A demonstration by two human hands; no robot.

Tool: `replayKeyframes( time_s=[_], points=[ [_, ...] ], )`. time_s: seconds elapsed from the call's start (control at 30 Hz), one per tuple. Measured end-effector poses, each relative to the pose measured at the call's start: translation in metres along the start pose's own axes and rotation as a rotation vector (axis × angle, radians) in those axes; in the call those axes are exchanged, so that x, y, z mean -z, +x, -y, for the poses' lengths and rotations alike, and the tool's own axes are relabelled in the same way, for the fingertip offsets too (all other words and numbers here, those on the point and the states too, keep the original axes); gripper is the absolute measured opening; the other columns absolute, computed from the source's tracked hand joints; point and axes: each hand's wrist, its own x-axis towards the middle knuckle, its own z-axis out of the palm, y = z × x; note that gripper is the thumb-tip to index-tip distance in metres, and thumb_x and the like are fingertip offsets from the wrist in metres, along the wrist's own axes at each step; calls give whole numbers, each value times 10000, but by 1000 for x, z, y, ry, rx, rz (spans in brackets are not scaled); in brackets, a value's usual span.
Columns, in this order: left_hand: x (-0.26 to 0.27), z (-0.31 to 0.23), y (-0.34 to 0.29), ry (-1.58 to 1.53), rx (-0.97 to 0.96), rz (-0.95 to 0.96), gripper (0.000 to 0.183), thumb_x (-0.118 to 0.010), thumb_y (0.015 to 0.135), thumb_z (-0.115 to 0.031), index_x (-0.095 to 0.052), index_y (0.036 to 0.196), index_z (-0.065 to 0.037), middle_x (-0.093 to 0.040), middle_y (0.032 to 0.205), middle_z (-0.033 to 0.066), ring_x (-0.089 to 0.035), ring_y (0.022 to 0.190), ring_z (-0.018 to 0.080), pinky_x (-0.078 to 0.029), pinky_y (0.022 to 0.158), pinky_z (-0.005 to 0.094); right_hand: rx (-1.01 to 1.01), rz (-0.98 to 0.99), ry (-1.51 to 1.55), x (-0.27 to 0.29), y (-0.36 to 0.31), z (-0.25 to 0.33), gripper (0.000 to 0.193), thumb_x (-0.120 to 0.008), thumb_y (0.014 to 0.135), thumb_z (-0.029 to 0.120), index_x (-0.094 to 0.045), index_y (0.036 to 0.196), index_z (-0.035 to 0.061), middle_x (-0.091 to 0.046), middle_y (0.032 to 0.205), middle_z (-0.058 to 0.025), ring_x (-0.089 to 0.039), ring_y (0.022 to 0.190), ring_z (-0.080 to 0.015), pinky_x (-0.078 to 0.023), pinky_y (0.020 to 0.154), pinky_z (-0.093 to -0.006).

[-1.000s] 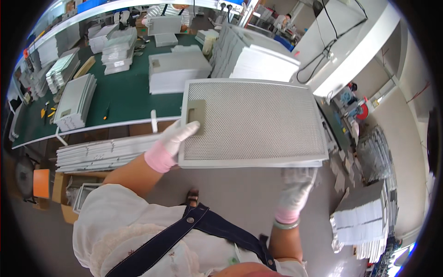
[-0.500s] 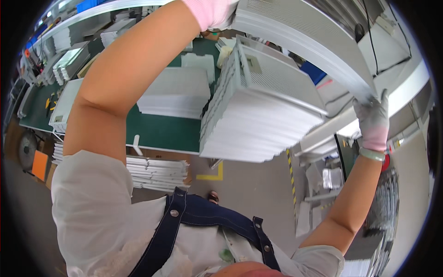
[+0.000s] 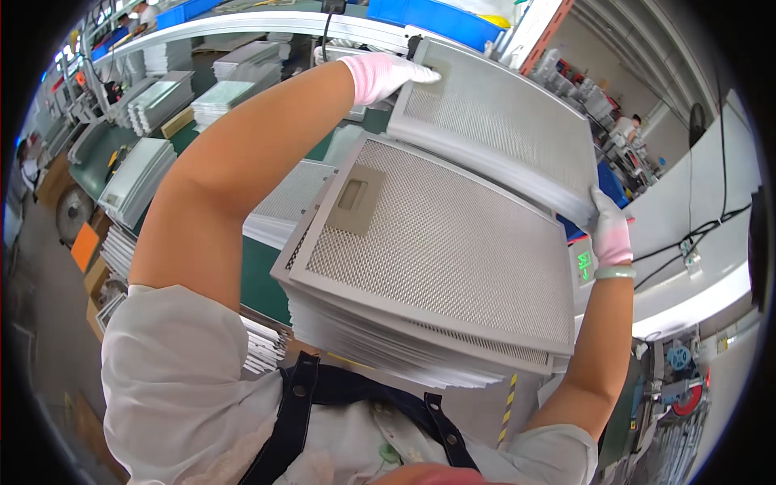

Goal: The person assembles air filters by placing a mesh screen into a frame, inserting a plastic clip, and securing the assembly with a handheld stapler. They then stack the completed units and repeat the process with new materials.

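- Silver-mesh filter panels [image 3: 505,101], framed and stacked, are spanning the upper centre of the frame, sloping down toward the right between both hands.
- White-gloved and pink-cuffed, the left hand [image 3: 394,78] is clasping the stack's left end, its thumb side lying on top near a recessed handle; the fingers underneath are staying out of sight.
- Curled around the stack's right end, the right hand [image 3: 608,225] is holding that edge; a pale green bangle [image 3: 615,272] is circling the wrist.
- Just below the held stack, a taller pile of mesh panels [image 3: 453,250] is filling the centre, its layers sitting slightly askew; whether the two are touching, I cannot tell.
- On the pile's top panel, a beige handle plate [image 3: 356,200] is showing at the left end.
- Left of the pile, a green tabletop [image 3: 260,279] is showing, with another panel stack [image 3: 139,182] lying farther left.
- Along the top edge, a blue bin [image 3: 436,20] is standing beyond the held stack.
- Dark cables [image 3: 707,230] are crossing a white pillar [image 3: 671,275] at the right.
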Motion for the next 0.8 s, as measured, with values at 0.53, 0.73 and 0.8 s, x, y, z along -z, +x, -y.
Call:
replayKeyframes(
  time_s=[0.53,0.73,0.8],
  points=[
    [-12,-1,-30,6,15,-32,784,-606,890,-581,-488,1406,-3,-468,1453,186,-420,1344,297,-328,1111,415,28,-126,-157,-17,-18,-26,332,-583,957,373,-678,980,56,-524,790,56,-427,680,-58,-351,618,-228],
    [-17,17,-39,31,-73,86,765,-578,903,-592,-526,1365,15,-496,1439,179,-427,1363,254,-292,1146,326,-34,-123,-383,-8,-26,-33,375,-582,959,383,-678,1016,25,-558,838,39,-466,736,-74,-396,672,-244],
    [-15,34,-35,68,-134,108,728,-563,897,-624,-610,1294,-15,-626,1298,135,-589,1169,214,-409,1032,298,8,-142,-305,-18,-18,-45,445,-533,978,406,-662,1021,-18,-560,817,-5,-437,703,-100,-390,650,-263]
  ],
)
